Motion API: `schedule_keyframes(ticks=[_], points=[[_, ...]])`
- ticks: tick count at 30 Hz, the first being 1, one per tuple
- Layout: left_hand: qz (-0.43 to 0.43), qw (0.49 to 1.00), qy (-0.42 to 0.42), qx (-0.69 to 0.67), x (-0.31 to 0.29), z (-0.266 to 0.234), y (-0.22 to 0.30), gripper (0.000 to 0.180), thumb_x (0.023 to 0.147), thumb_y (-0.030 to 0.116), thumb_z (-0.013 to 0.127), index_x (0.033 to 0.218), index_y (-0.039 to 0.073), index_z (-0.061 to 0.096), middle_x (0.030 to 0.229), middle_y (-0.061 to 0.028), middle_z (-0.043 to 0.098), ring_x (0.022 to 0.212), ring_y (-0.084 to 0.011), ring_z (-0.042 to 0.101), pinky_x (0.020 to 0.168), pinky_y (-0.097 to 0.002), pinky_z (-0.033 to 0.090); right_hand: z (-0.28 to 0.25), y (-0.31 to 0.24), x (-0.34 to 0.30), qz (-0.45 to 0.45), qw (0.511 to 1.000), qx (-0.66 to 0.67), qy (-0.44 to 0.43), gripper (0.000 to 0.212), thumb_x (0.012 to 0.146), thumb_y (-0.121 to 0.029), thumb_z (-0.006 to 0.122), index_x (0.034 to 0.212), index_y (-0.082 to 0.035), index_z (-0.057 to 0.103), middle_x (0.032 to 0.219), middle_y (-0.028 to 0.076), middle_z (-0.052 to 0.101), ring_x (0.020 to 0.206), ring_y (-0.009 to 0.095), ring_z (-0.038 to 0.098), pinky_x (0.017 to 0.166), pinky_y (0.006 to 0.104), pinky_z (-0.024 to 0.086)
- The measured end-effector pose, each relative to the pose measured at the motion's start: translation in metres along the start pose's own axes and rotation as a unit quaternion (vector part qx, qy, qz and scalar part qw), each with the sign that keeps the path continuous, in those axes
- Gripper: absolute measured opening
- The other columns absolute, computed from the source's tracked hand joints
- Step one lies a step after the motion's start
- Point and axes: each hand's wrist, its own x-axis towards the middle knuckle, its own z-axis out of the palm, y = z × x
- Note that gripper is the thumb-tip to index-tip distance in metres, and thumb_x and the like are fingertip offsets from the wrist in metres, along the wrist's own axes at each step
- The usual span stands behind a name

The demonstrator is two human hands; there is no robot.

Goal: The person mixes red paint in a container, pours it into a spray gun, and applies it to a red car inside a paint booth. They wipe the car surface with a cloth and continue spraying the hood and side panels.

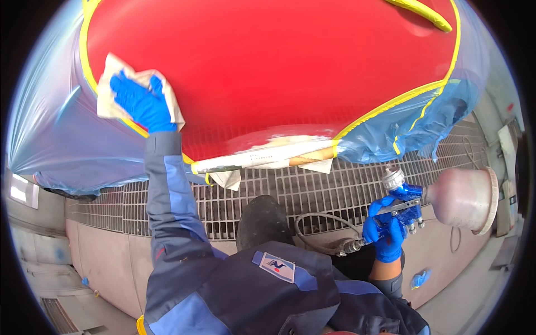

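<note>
My left hand, in a blue glove, presses a cream wiping cloth against the left edge of a glossy red car panel. The cloth overlaps the yellow masking tape along that edge. At the lower right my right hand, also gloved in blue, grips a blue spray gun by its handle. A cloudy, pinkish paint cup is fixed to the gun and points to the right. The gun's silver nozzle faces the panel and is apart from it.
Translucent masking film covers the car on the left, and blue film on the right. Masking paper lines the panel's lower edge. A metal floor grating runs below. An air hose loops from the gun; crumpled blue plastic lies right.
</note>
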Motion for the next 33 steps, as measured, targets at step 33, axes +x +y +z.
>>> schedule_keyframes(ticks=[33], points=[[0.352, 0.897, -0.264, 0.033, -0.153, 0.138, 0.146, 0.063, 0.092, 0.041, 0.057, 0.144, 0.009, 0.042, 0.151, -0.0224, 0.033, 0.140, -0.0407, 0.031, 0.115, -0.0481, 0.023, -0.001, -0.024, 0.002, 0.081, 0.995, 0.006, 0.060, 0.059, 0.081, -0.029, 0.073, 0.125, 0.002, 0.049, 0.100, 0.019, 0.064, 0.052, 0.015, 0.055, 0.046, 0.0246, 0.043]])
